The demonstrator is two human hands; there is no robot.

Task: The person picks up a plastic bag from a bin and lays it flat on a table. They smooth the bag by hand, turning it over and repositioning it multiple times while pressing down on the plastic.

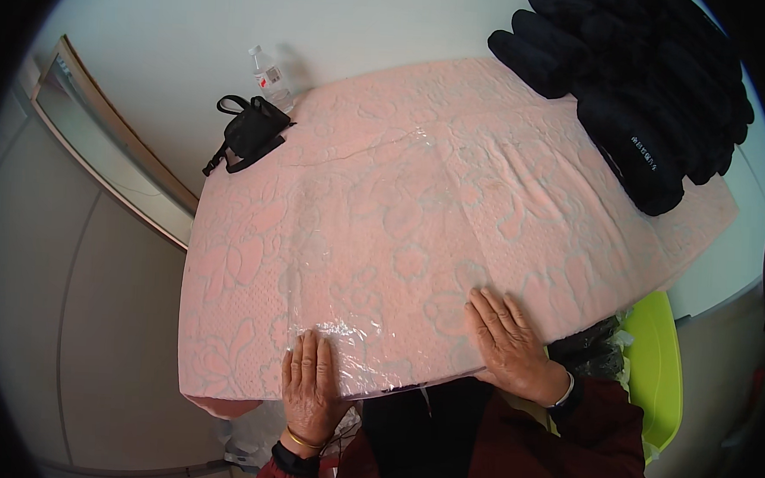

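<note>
A pink cloth with a pale floral pattern [243,258] covers the table in front of me. On its near middle lies a clear plastic sheet or bag [361,316], flat and shiny with glare. My left hand [311,387] rests flat at the near edge, fingers stretched forward over the plastic's left side. Farther right, my right hand [508,349] also lies palm down on the cloth near the edge, its fingers extended. Neither hand grips anything.
Several black padded rolls [641,97] are piled at the far right. A small black bag with a strap [254,133] and a clear plastic bottle [268,77] stand at the far left. A framed mirror [111,138] leans left. Below right is a lime-green bin [659,375] with bags inside.
</note>
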